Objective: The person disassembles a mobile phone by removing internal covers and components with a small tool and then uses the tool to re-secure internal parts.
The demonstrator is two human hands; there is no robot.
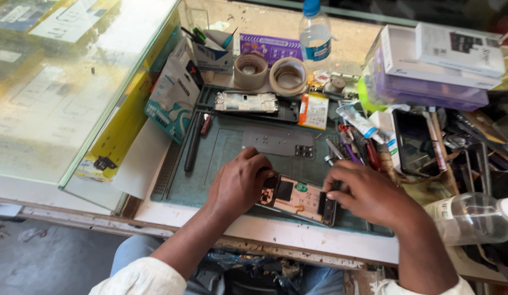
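An opened phone [298, 199] with its back off lies on the green work mat [221, 155], its circuit board and pale inner plate showing. My left hand [240, 181] grips the phone's left end, fingers curled over the edge. My right hand [363, 191] presses down on the phone's right end, fingertips on the dark part there. A grey phone back cover [277, 142] lies on the mat just beyond the hands. Farther back rests a phone frame [246, 102].
Two tape rolls [270, 72] and a water bottle [314, 38] stand at the back. A glass display case [73, 82] fills the left. Boxes [440, 60], a dark phone [413, 143], tools [355, 145] and a clear spray bottle [473, 217] crowd the right. A black pen-like tool [193, 143] lies left.
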